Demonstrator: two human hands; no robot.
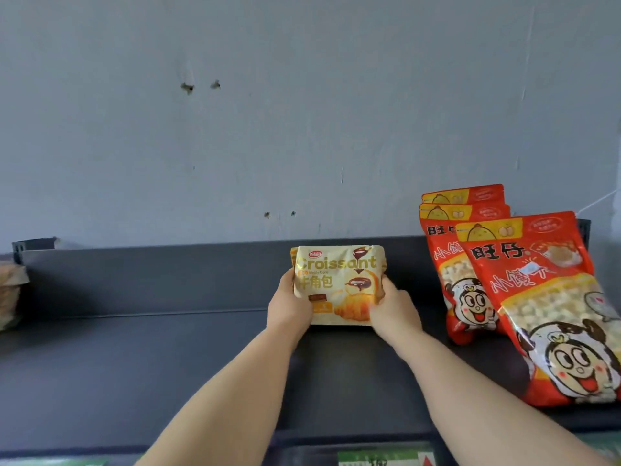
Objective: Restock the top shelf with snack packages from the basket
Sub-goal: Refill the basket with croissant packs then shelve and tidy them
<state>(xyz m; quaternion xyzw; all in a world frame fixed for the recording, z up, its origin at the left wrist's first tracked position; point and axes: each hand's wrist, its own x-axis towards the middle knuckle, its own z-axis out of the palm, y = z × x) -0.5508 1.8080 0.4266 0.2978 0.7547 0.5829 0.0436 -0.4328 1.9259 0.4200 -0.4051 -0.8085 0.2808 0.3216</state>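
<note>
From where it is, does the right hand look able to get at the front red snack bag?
Probably yes, once freed: the right hand grips the croissant package, and only bare shelf lies between it and the front red snack bag to its right.

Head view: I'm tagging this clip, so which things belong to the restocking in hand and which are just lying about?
In the job: croissant package, gripped by the left hand and right hand; top shelf.
Lying about: three red snack bags at the right, untouched; blurred packages at the shelf's left edge; price tag below.
</note>
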